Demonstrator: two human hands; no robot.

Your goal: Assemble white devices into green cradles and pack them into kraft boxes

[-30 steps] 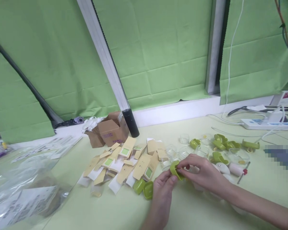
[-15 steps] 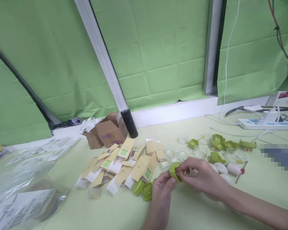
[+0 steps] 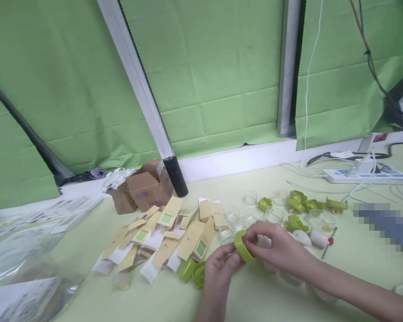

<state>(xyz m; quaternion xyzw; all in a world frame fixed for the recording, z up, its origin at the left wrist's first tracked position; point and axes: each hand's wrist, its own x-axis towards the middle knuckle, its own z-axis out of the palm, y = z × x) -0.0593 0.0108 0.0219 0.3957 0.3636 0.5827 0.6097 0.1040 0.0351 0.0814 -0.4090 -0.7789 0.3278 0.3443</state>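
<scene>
Both of my hands meet over the table at a small curved green plastic case [image 3: 243,248]. My left hand [image 3: 220,269] pinches its near left edge between thumb and fingers. From the other side, my right hand [image 3: 272,241] is closed with its fingertips at the opening of the case; whether they also hold a smaller part is hidden. Two more green cases [image 3: 187,269] lie just left of my left hand. Behind my right hand are several clear plastic covers [image 3: 250,217] and green plastic pieces [image 3: 297,222]. White spools [image 3: 302,238] sit beside my right wrist.
Flattened cream cartons [image 3: 168,250] are heaped to the left. Behind them stand a brown cardboard box [image 3: 144,190] and a black cylinder [image 3: 175,176]. A screwdriver [image 3: 329,243], a power strip [image 3: 366,175] and cables are at right. Clear plastic bags [image 3: 23,277] lie far left.
The green case has turned in my hands, so its outer side shows more broadly. My right fingers have shifted slightly against it. The whole view has swung a little to the right.
</scene>
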